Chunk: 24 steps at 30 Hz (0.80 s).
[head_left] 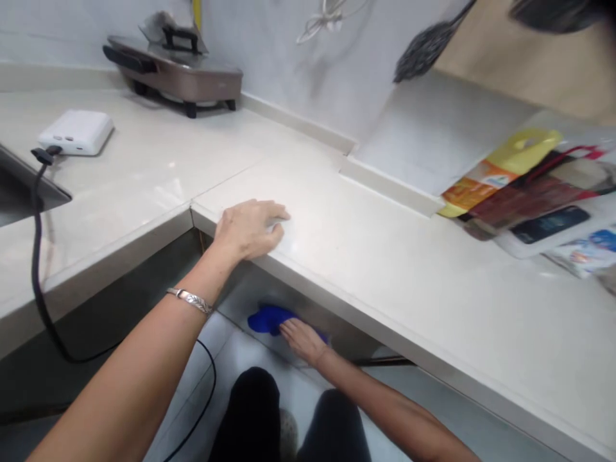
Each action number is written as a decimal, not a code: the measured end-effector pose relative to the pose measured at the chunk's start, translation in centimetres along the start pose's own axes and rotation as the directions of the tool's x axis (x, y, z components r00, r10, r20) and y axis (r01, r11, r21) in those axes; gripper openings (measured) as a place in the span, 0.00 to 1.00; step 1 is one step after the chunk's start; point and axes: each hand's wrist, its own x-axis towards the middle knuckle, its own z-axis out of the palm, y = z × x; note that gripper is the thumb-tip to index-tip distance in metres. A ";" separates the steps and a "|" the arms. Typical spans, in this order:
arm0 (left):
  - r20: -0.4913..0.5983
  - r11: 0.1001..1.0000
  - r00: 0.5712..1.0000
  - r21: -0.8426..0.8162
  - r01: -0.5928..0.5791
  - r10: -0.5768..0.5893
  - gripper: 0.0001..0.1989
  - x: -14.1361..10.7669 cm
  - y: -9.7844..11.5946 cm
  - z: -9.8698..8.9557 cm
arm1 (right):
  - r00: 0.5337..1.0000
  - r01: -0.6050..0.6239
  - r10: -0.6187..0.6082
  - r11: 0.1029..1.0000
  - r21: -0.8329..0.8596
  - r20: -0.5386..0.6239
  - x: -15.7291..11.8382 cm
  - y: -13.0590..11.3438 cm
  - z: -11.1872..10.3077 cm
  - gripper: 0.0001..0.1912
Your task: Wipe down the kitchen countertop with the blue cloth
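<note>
Cloth (267,319), seemingly soft, light and best gripped mid-bunch, is touched below the tabletop (385,276) by the right hand (304,342), finger closure unclear; on the tabletop's edge the left hand (250,229) is rested, fingers loosely parted.

A glossy cream worktop (433,289) bends along pale grey walls (269,51) with a low cream upstand (389,186); white floor tiles (231,359) show below.

Cloth (270,318): plain deep blue, crumpled, irregular outline. Position: low, below the front edge of the worktop (409,276), at the grey panel (289,285). Right hand (302,340) over its middle; larger portion visible past the fingertips, small portion beside the hand. Finer texture blurred.
</note>
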 end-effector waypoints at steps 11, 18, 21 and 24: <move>0.061 1.000 0.998 0.006 -0.007 0.006 0.21 0.1 -0.3 -0.3 | 0.974 -0.206 0.154 0.909 -0.363 -0.166 -2.8 0.7 -10.6 0.19; 0.105 1.000 0.994 0.007 -0.005 0.004 0.22 0.5 -0.8 -0.4 | 0.940 -0.337 0.281 0.850 -0.404 -0.191 -8.8 0.1 -12.2 0.10; 0.116 1.000 0.993 0.015 -0.004 0.002 0.22 0.5 -0.5 -0.7 | 0.910 -0.410 0.336 0.816 -0.407 -0.243 -12.1 0.0 -12.6 0.08; 0.131 1.000 0.991 0.020 0.020 -0.023 0.23 0.5 -0.2 -0.8 | 0.887 -0.455 0.361 0.794 -0.404 -0.289 -14.9 -0.3 -12.9 0.08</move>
